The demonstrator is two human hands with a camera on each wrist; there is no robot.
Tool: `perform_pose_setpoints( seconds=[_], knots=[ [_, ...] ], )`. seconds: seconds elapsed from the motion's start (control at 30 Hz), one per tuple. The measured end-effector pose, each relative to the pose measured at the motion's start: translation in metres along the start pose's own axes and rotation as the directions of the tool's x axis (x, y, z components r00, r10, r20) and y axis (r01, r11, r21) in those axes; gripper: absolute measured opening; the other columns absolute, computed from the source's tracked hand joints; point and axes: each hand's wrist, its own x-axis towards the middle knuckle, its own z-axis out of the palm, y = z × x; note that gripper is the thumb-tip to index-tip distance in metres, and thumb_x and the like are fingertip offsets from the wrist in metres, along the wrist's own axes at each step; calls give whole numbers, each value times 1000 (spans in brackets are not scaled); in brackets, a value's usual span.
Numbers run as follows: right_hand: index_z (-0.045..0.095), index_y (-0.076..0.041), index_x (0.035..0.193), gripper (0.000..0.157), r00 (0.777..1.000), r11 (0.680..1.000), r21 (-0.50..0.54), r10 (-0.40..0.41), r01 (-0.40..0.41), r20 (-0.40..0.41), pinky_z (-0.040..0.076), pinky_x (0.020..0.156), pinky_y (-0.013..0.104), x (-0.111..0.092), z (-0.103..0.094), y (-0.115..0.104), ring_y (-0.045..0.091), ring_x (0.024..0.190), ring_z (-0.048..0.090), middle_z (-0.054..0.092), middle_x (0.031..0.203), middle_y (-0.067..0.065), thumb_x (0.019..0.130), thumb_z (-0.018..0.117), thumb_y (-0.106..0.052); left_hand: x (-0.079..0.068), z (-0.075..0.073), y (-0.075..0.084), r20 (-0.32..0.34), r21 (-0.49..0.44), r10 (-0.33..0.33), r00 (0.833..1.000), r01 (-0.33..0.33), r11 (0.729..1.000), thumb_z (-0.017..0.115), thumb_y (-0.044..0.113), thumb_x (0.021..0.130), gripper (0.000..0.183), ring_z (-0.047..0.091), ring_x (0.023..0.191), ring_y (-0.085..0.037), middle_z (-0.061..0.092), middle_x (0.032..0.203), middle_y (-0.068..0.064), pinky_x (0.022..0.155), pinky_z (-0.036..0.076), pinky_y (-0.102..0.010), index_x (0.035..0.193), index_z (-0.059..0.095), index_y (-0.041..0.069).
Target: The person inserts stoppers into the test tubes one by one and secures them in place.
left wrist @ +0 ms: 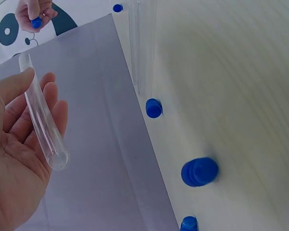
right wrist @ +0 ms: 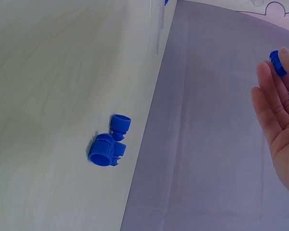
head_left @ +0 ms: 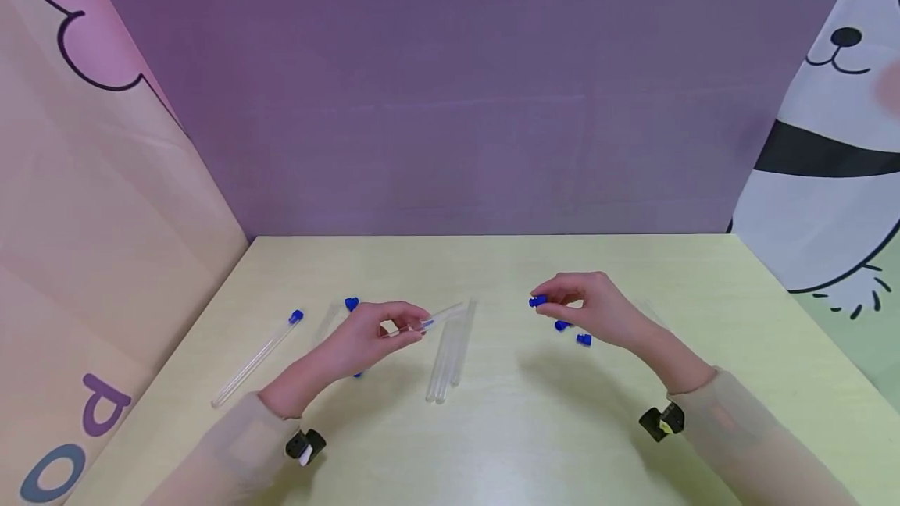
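Above the table, my left hand [head_left: 383,330] pinches a clear test tube [left wrist: 43,120] between thumb and fingers. That tube slants across the palm, its rounded end toward the wrist camera and its other end pointing to the right in the head view. A small blue cap [head_left: 537,301] is held between the thumb and fingertips of my right hand [head_left: 594,307], to the right of the tube and apart from it. Below the right hand lie several loose blue caps [right wrist: 102,151], clustered together. Under the tube's far end, several clear tubes [head_left: 441,365] rest side by side.
On the left of the table [head_left: 492,451] lies a tube [head_left: 253,361] with a blue cap on its upper end. Another blue cap [head_left: 351,304] sits just behind the left hand. A purple cloth [head_left: 450,100] rises along the table's back edge.
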Motion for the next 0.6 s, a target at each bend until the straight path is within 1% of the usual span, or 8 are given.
perform_pose_setpoints(
  seconds=[0.1, 0.27, 0.4, 0.5, 0.6],
  knots=[
    [67, -13, 100, 21, 1000, 1000, 10, -14, 14, -10, 50, 70, 26, 3, 2, 0, 12, 69, 60, 62, 79, -8, 79, 68, -13, 3, 2, 1, 3, 8, 14, 1000, -14, 1000, 63, 25, 84, 25, 54, 78, -9, 61, 84, 12, 58, 47, -25, 108, 63, 15],
    [66, -11, 101, 23, 999, 999, 14, -38, 38, -25, 50, 71, 26, 7, 5, -3, 9, 70, 58, 61, 80, -9, 79, 68, -6, 8, 6, 1, 6, 5, 31, 1000, -31, 1000, 63, 26, 84, 25, 54, 78, -9, 61, 84, 11, 58, 47, -25, 107, 63, 16],
    [65, -7, 102, 22, 999, 999, 30, -31, 32, -18, 50, 71, 26, 9, 7, -5, 9, 70, 58, 60, 80, -9, 80, 67, -11, 11, 11, 2, 8, -10, 19, 1000, -19, 1000, 63, 24, 84, 25, 53, 77, -10, 60, 84, 10, 57, 46, -25, 108, 63, 14],
    [65, -7, 101, 23, 1000, 999, 47, -4, 5, -12, 49, 71, 26, 10, 9, -5, 10, 71, 59, 61, 80, -8, 81, 67, -16, 12, 14, 0, 14, -28, -4, 1000, 4, 1000, 63, 20, 84, 25, 54, 78, -11, 61, 84, 8, 57, 46, -25, 108, 62, 15],
    [65, -7, 101, 23, 1000, 999, 49, 16, -15, -11, 49, 71, 27, 10, 11, -6, 10, 72, 59, 62, 81, -8, 81, 68, -17, 13, 17, 0, 22, -43, -15, 1000, 16, 999, 63, 19, 84, 25, 55, 79, -12, 61, 85, 7, 57, 45, -26, 109, 62, 15]
  ],
)
